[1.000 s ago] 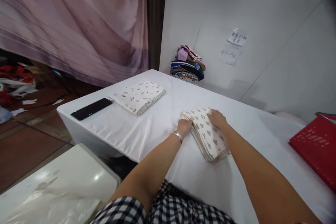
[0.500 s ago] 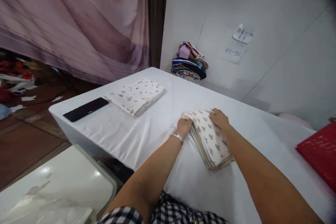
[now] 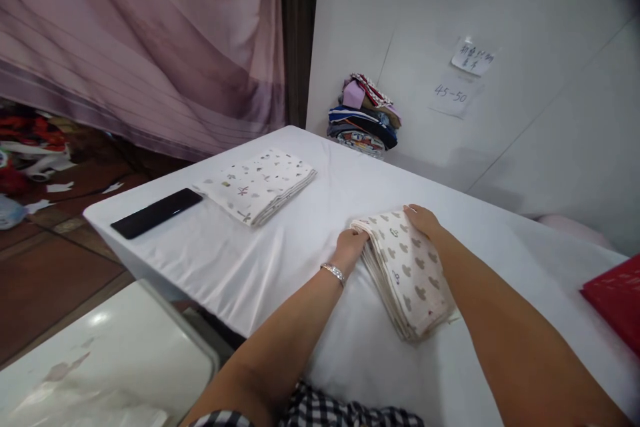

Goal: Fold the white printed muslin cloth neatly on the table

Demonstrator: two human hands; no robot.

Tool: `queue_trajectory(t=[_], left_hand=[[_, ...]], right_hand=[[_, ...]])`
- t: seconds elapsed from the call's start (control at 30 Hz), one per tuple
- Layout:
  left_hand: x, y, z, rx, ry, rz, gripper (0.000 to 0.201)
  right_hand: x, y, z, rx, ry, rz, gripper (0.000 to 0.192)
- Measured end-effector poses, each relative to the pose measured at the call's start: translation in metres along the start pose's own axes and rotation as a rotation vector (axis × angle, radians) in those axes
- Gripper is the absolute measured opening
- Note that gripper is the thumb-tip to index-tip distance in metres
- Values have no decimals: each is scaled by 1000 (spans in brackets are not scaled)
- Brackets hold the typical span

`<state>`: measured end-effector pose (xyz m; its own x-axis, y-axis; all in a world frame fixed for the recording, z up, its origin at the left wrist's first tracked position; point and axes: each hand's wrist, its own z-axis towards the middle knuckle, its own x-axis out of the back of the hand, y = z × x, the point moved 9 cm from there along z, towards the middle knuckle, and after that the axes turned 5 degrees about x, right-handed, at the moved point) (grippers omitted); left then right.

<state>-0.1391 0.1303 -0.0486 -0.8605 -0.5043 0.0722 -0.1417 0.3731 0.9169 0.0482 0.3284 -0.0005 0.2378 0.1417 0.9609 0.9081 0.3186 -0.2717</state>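
A folded white cloth point(image 3: 407, 267) with a grey-brown mouse-head print lies in front of me, its layers stacked along the left edge. My left hand point(image 3: 351, 243), a silver bracelet at the wrist, is closed on the cloth's far left corner, with the fingertips partly hidden. At the far right corner, my right hand point(image 3: 421, 219) grips the edge; some of its fingers are out of sight. Further left on the table rests another folded white cloth point(image 3: 265, 183) with small leaf-like prints. A black phone-like slab point(image 3: 156, 213) lies beside it.
The table point(image 3: 320, 200) has a white cover. Several folded fabrics point(image 3: 363, 117) are piled behind its far edge, near the wall with paper notes point(image 3: 453, 95). A red object point(image 3: 617, 300) sits at right. A white surface point(image 3: 115, 340) with clear plastic is at lower left.
The near end of the mouse-print cloth has shifted slightly towards me. Both hands stay at its far corners. My view has shifted a little.
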Motion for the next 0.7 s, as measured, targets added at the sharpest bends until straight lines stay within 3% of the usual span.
queue_trajectory(t=[0.17, 0.37, 0.7], left_hand=[[0, 2, 2, 5, 20, 1, 23], [13, 6, -5, -54, 62, 21, 20], [8, 4, 2, -5, 27, -45, 6]], right_hand=[[0, 4, 4, -75, 17, -2, 47], [-2, 11, -1, -151, 52, 8, 52], [-3, 0, 0, -34, -57, 39, 42]])
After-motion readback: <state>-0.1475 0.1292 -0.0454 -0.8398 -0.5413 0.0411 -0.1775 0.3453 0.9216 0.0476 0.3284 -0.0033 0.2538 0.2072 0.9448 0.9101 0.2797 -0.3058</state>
